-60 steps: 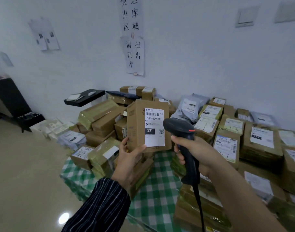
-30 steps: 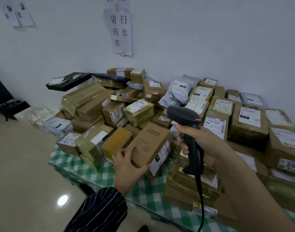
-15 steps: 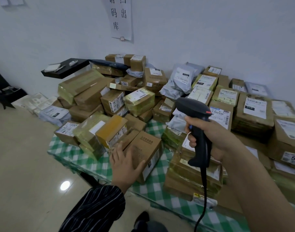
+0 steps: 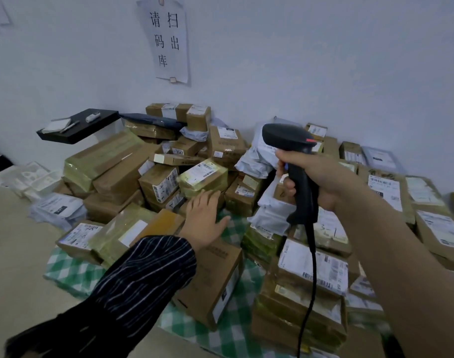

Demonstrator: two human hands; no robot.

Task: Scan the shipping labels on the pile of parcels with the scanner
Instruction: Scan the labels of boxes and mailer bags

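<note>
A big pile of cardboard parcels (image 4: 148,174) and grey mailer bags with white shipping labels covers a green checked cloth (image 4: 231,334). My right hand (image 4: 321,182) grips the handle of a black corded scanner (image 4: 295,161), held up over the middle of the pile. My left hand (image 4: 206,215), fingers straight and spread, reaches over the pile toward a yellow-taped parcel (image 4: 204,178) with its label up. It holds nothing. The brown box (image 4: 213,282) lies on the cloth under my left forearm, its label on the side face.
A black shelf (image 4: 79,126) with a pen and papers juts from the white wall at the left. A paper sign (image 4: 166,40) hangs on the wall. White foam trays (image 4: 27,179) lie on the floor at the left. More labelled boxes (image 4: 386,192) fill the right.
My left hand lowered the brown box from in front of the scanner onto the cloth, let it go, and now reaches forward, open, over the pile. The scanner stayed in my right hand.
</note>
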